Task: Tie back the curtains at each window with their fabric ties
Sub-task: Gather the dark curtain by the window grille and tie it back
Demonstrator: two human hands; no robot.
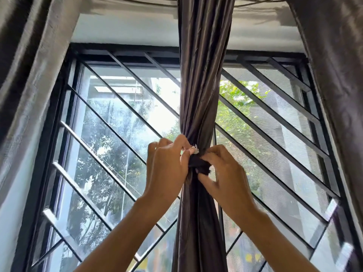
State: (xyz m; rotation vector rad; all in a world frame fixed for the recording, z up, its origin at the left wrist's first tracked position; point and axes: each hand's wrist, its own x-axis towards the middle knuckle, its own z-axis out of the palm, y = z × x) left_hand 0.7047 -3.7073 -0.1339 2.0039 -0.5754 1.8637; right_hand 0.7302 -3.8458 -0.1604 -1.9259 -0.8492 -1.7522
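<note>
A dark grey-brown satin curtain (200, 85) hangs gathered into a narrow column in the middle of the window. A dark fabric tie (199, 163) with a pale end wraps the bunch at its narrowest point. My left hand (167, 165) pinches the pale end of the tie on the left of the bunch. My right hand (225, 173) grips the dark end of the tie on the right, fingers curled round it. Both hands touch the curtain.
Behind the curtain is a window (121, 122) with a black frame and slanted black bars (271, 107). Two more curtain panels hang at the far left (25, 61) and the far right (337, 75). Trees show outside.
</note>
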